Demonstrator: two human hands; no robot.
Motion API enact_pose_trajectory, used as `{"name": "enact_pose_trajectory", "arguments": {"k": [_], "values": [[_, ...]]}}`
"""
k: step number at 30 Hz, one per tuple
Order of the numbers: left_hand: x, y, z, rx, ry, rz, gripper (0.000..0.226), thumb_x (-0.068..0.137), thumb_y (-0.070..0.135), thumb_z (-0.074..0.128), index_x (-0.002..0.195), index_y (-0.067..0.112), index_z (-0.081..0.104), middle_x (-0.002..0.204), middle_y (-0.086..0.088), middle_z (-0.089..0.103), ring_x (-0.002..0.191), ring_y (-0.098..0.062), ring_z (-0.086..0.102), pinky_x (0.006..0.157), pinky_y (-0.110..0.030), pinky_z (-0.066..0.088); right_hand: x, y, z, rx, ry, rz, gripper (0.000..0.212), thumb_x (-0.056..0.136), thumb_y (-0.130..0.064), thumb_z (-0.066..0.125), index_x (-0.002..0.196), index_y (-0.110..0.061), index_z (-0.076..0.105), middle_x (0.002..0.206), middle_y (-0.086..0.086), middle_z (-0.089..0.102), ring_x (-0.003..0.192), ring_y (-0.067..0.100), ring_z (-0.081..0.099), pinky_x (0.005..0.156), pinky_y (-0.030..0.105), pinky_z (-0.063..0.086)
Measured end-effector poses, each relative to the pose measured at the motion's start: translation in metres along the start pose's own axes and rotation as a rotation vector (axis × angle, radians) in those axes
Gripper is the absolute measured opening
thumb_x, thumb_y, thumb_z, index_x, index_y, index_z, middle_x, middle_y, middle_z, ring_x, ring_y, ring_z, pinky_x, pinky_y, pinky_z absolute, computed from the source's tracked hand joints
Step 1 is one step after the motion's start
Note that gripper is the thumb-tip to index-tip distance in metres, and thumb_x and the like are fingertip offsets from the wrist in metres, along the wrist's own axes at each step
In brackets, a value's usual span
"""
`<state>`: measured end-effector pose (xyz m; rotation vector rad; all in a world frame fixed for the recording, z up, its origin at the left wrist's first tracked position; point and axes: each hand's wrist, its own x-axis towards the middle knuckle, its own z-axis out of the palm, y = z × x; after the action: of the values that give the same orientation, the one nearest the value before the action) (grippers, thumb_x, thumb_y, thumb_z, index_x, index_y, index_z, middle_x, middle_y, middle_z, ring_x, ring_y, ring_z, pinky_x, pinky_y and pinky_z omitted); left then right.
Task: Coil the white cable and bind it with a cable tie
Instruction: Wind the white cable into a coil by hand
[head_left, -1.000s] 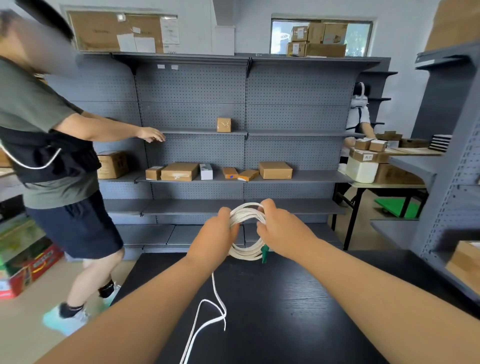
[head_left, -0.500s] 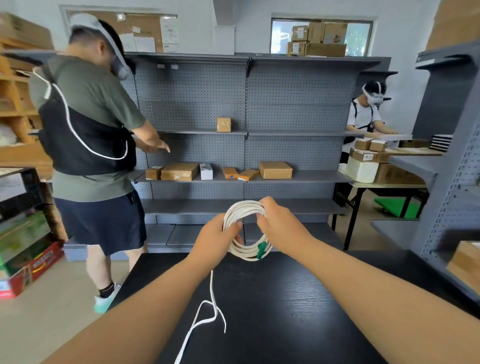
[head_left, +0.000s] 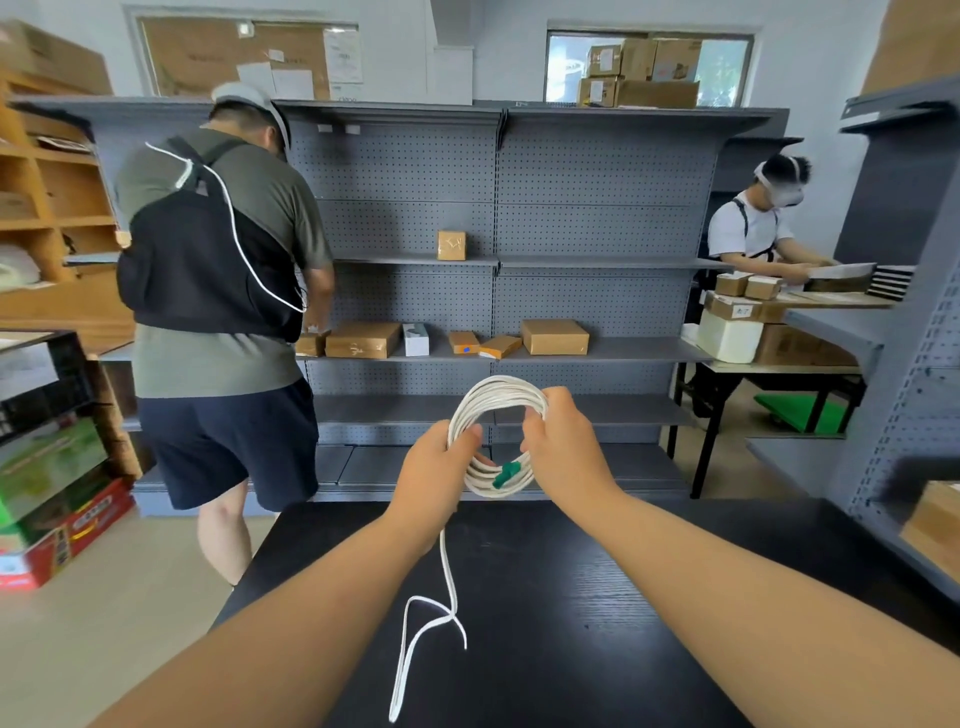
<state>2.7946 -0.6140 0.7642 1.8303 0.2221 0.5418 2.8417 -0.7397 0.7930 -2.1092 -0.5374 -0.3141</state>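
**Both hands hold coiled white cable above black table**

Far left: wooden rack (head_left: 52, 182), open cubbies, contents blurred. Below it, glossy printed cartons (head_left: 62, 499) stacked on the floor, cut off by the frame edge. Person with a backpack (head_left: 218, 270) stands back to camera at the shelving; black fabric pack, thin white cord across it; their hands are hidden in front of the body.

Centre: left hand (head_left: 441, 467) is clamped on the left side of the white cable (head_left: 498, 395), fingers curled round the bundled strands, fingertips hidden behind them. The cable is a round coil of many smooth loops, held upright in the air just above the far edge of the table (head_left: 597, 597). One loose end hangs from under the left hand, lands on the table and doubles back in a narrow loop; its tip is hard to make out. Green cable tie (head_left: 505, 474) sits on the lower strands of the coil, between the two hands; cannot tell if it goes all the way round. Right hand (head_left: 563, 447) grips the right side of the coil, thumb and fingers closed on the strands. The table is matt black with visible wood grain; the near edge is hidden by the forearms.

Behind: grey metal shelving (head_left: 597, 171) with a perforated back panel, a few flat cardboard boxes (head_left: 555, 336) on the middle shelf.

Right: second person (head_left: 753, 234) in a white shirt bends over a bench of small boxes, partly hidden by a grey upright.
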Motion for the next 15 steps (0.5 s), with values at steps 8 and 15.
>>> {"name": "enact_pose_trajectory", "arguments": {"k": [8, 15], "values": [[0.013, 0.011, -0.010, 0.462, -0.033, 0.160, 0.029, 0.096, 0.028, 0.041, 0.080, 0.005, 0.048, 0.067, -0.005, 0.048, 0.064, -0.022, 0.044, 0.058, -0.032, 0.033, 0.011, 0.003, -0.012, -0.169, -0.222, 0.011, 0.015, 0.090, -0.023, 0.046, 0.103, -0.016, 0.042, 0.092, 0.008, 0.062, 0.082, 0.027, 0.059, 0.069, 0.038, 0.048], [0.026, 0.022, -0.021, 0.784, -0.184, 0.236, 0.031, 0.096, 0.029, 0.042, 0.068, 0.017, 0.037, 0.061, 0.001, 0.043, 0.058, -0.019, 0.042, 0.052, -0.030, 0.029, 0.008, 0.005, -0.016, -0.411, -0.299, -0.151, 0.019, 0.093, -0.027, 0.044, 0.105, -0.013, 0.039, 0.086, 0.009, 0.059, 0.073, 0.028, 0.055, 0.060, 0.037, 0.042]]}}
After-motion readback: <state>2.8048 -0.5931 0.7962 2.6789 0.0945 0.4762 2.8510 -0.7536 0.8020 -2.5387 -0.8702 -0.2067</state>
